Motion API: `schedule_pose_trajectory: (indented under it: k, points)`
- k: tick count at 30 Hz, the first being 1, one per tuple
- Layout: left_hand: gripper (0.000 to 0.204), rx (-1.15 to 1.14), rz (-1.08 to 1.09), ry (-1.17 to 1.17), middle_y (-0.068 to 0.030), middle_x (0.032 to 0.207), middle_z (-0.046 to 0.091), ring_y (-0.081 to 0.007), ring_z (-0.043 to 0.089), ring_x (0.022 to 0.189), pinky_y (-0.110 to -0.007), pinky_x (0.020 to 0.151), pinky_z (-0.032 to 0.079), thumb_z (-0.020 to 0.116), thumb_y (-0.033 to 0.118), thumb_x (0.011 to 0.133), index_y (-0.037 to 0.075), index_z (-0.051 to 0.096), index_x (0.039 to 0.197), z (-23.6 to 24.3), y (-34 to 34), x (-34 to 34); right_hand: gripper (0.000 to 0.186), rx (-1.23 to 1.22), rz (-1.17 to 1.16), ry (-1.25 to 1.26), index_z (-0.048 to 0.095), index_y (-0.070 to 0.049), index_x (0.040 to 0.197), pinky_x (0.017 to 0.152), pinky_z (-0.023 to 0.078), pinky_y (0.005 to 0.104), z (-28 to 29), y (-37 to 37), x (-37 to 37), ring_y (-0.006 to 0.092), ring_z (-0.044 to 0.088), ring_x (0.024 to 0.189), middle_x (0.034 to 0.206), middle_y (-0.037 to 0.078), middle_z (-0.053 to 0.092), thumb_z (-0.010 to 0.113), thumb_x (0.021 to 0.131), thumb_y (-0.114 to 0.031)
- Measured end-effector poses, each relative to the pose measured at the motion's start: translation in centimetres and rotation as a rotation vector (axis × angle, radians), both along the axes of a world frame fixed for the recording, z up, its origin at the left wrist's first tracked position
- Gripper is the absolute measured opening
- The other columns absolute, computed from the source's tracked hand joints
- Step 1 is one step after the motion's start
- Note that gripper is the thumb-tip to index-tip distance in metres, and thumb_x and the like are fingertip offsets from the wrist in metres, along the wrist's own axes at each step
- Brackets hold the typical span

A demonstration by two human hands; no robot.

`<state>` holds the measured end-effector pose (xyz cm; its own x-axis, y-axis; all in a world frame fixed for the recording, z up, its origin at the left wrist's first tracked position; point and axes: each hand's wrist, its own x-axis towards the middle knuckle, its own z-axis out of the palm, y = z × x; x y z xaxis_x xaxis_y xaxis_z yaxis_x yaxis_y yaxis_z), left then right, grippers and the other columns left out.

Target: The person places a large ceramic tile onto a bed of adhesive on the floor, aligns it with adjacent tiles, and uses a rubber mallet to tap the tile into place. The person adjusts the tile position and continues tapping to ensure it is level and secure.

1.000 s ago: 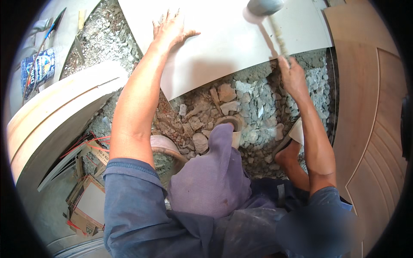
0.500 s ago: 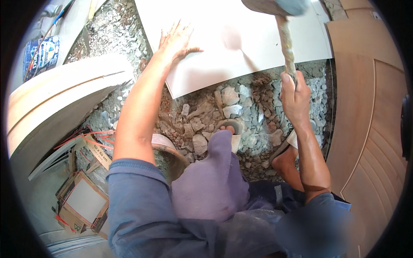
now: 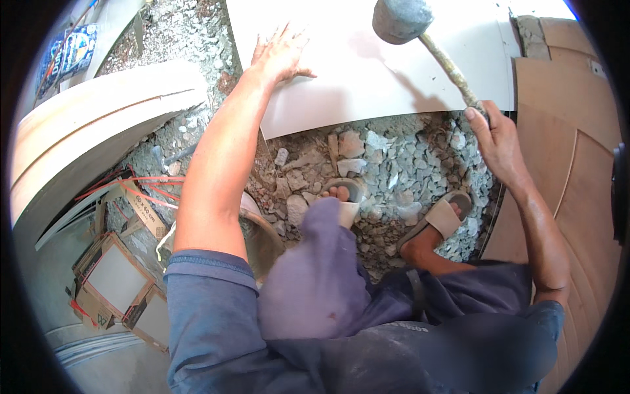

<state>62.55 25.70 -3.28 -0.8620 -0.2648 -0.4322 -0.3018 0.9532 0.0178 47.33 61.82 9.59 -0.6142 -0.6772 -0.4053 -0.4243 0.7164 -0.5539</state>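
Note:
A large white tile [image 3: 380, 85] lies over the rubble ahead of me. My left hand [image 3: 281, 56] rests flat near its left edge, fingers spread. My right hand [image 3: 495, 141] is closed round the wooden handle of a rubber mallet [image 3: 402, 21]. The mallet's dark grey head hangs above the tile, and its shadow falls on the white surface. Whether the head touches the tile I cannot tell, but the shadow stands apart from it.
Broken stone and rubble [image 3: 380, 157] cover the ground between my sandalled feet. A bucket [image 3: 262, 236] stands by my left knee. Wooden panels [image 3: 571, 131] line the right, and another curved-looking panel [image 3: 111, 105] lies left. Cardboard-packed tiles [image 3: 118, 279] and red straps sit lower left.
My right hand has moved right and slightly down, and the mallet's head has swung left with its handle now slanting. My left hand stays flat on the tile.

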Motion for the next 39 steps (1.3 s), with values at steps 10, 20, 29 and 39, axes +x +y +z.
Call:
schedule_pose_trajectory:
  k: [10,20,29,39]
  points:
    - [0.103,-0.128,-0.006,-0.135,-0.0093,0.154,0.032,-0.0301,0.026,0.144,-0.059,0.114,0.023,0.077,0.062,0.064,0.021,0.035,0.148,1.2,1.0,-1.2,0.027,-0.166,-0.078,0.043,0.054,-0.002,0.108,0.057,0.049,0.0389,-8.4,-1.0,1.5,0.0329,0.064,0.061,0.067,0.017,0.061,0.057,0.097,-0.027]
    - [0.095,-0.108,-0.062,-0.033,-0.0137,0.148,0.042,-0.0324,0.037,0.138,-0.050,0.110,0.035,0.076,0.058,0.069,0.015,0.039,0.145,1.3,0.6,-1.0,0.042,-0.085,0.031,0.027,0.056,0.001,0.104,0.055,0.052,0.0433,-7.5,-1.8,3.4,0.0326,0.065,0.060,0.066,0.015,0.063,0.056,0.096,-0.040]
    - [0.100,-0.006,0.051,-0.129,-0.0172,0.144,0.044,-0.0347,0.038,0.136,-0.055,0.111,0.029,0.084,0.044,0.061,0.008,0.040,0.144,1.8,0.9,-2.2,0.053,0.063,-0.047,-0.172,0.057,-0.001,0.098,0.064,0.052,0.0495,-7.7,1.4,3.5,0.0382,0.066,0.071,0.076,0.020,0.065,0.050,0.095,-0.053]
    - [0.105,0.032,0.097,-0.015,-0.0220,0.158,0.017,-0.0462,0.017,0.144,-0.062,0.114,0.015,0.080,0.053,0.067,0.028,0.025,0.153,-0.3,7.9,-7.6,0.045,0.085,-0.312,0.000,0.054,0.002,0.096,0.058,0.048,0.0486,-8.2,6.2,1.3,0.0422,0.063,0.064,0.065,0.024,0.060,0.055,0.096,-0.043]
